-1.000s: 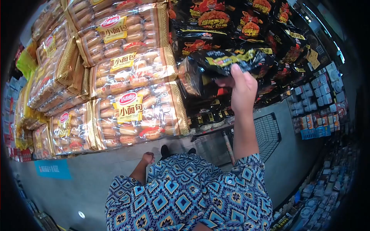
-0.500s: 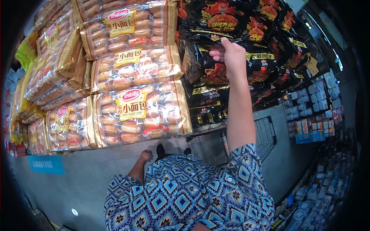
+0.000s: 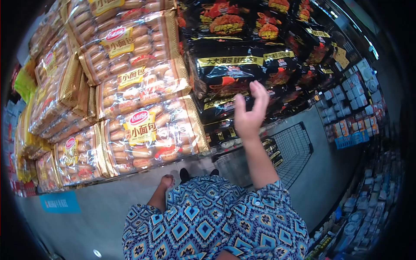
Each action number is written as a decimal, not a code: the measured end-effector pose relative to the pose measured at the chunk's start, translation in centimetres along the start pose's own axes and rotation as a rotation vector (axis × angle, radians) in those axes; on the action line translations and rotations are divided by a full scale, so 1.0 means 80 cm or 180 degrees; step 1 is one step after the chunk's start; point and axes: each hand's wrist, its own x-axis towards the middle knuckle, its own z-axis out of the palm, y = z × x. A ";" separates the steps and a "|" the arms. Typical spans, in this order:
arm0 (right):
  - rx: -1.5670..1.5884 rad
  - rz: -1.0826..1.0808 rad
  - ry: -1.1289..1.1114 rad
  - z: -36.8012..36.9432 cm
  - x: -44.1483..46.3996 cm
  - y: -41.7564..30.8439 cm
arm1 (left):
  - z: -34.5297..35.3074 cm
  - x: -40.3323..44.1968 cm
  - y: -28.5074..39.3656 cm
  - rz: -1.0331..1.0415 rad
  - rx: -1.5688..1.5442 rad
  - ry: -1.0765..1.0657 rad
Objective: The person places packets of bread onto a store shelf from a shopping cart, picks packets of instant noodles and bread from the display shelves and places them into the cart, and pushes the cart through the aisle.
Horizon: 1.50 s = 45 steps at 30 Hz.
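My right hand (image 3: 251, 110) is raised in front of a stack of black snack packs (image 3: 234, 60), its thumb and fingers apart and nothing between them. Just beyond the fingertips lies a black pack with a yellow band, apparently apart from the hand. Low at my side hangs my left hand (image 3: 167, 181), its fingers loosely curled and no object visible in it. To the left of the black packs, clear bags of mini French bread (image 3: 151, 130) with gold edges are piled up.
A wire shopping cart (image 3: 299, 149) stands beyond my right forearm, with a black and yellow package (image 3: 272, 152) inside. A blue sign (image 3: 60, 202) hangs below the bread display. Shelves of goods (image 3: 351, 104) line the right side.
My right hand has come down and back from the black packs, and its fingers now point upward. The view has shifted slightly. My left hand stays low at my side.
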 end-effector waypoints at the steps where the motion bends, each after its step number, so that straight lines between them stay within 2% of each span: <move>1: -0.0384 0.0100 -0.0068 0.005 -0.020 0.006 | -0.001 0.004 -0.004 0.0019 0.0061 -0.0023; 3: -0.0551 0.0618 -0.0465 0.020 -0.053 0.030 | -0.002 0.015 -0.014 0.0101 0.0247 -0.0009; 7: -0.0711 0.1024 -0.0872 0.047 -0.046 0.039 | -0.007 0.018 -0.018 0.0212 0.0600 -0.0049; 9: -0.0692 0.1091 -0.0776 0.065 -0.042 0.047 | -0.017 0.032 -0.017 0.0887 0.1107 -0.0312; 11: -0.0686 0.1084 -0.0674 0.071 -0.038 0.048 | -0.007 0.016 -0.002 0.0299 0.0307 0.0029; 12: -0.0686 0.1029 -0.0693 0.071 -0.035 0.048 | -0.009 0.015 0.000 0.0262 0.0198 0.0021; 17: -0.0717 0.1014 -0.0903 0.048 -0.030 0.051 | -0.020 0.025 -0.016 0.0222 0.0376 0.0041; 19: -0.0704 0.0917 -0.0863 0.041 -0.035 0.051 | -0.049 0.057 -0.041 0.2223 0.2267 -0.0719; 20: -0.0723 0.0787 -0.0854 0.033 -0.039 0.053 | -0.051 0.053 -0.042 0.2204 0.1981 -0.0697; 21: -0.0597 0.0692 -0.0664 0.015 -0.041 0.069 | -0.031 0.041 -0.036 0.2141 0.2136 -0.0790; 23: -0.0278 0.0677 -0.0559 -0.018 -0.045 0.075 | -0.012 0.016 -0.016 0.0901 0.1071 -0.0230; 25: 0.0036 0.0726 -0.0389 -0.050 -0.053 0.074 | 0.001 0.021 -0.003 0.0682 0.1344 -0.0418; 29: -0.0233 0.0776 -0.0089 -0.136 -0.089 0.146 | 0.018 0.033 0.016 0.0313 0.1403 -0.0456; 30: -0.0662 0.0904 -0.0245 -0.163 -0.105 0.178 | 0.020 0.036 0.019 0.0239 0.1375 -0.0435; 31: -0.0634 0.1539 0.0011 -0.190 -0.117 0.183 | 0.022 0.042 0.021 0.0161 0.1346 -0.0423; 32: -0.0630 0.1891 0.0265 -0.222 -0.141 0.212 | 0.024 0.046 0.024 0.0090 0.1309 -0.0391; 33: -0.1068 0.2100 0.0248 -0.259 -0.163 0.241 | 0.027 0.050 0.027 0.0018 0.1268 -0.0359; 36: -0.1651 0.3370 0.0558 -0.363 -0.259 0.316 | 0.043 0.066 0.037 -0.0125 0.1103 -0.0392; 37: -0.1931 0.3454 0.0512 -0.396 -0.295 0.338 | 0.054 0.074 0.040 -0.0175 0.0944 -0.0465; 38: -0.1876 0.3496 0.0627 -0.427 -0.329 0.354 | 0.099 0.016 0.084 -0.0033 0.1518 -0.0473; 39: -0.1871 0.3793 0.0706 -0.450 -0.353 0.364 | 0.105 0.021 0.088 -0.0048 0.1547 -0.0462; 41: -0.1940 0.3975 0.0699 -0.480 -0.365 0.358 | 0.115 0.040 0.094 -0.0529 0.0400 -0.1364; 42: -0.1953 0.4012 0.0713 -0.476 -0.370 0.355 | 0.119 0.031 0.100 -0.0556 0.0431 -0.1364; 44: -0.2002 0.4034 0.0597 -0.489 -0.384 0.378 | 0.172 -0.007 0.116 0.0044 0.1970 -0.0662; 45: -0.1990 0.4076 0.0605 -0.493 -0.390 0.393 | 0.178 -0.003 0.115 0.0026 0.2005 -0.0645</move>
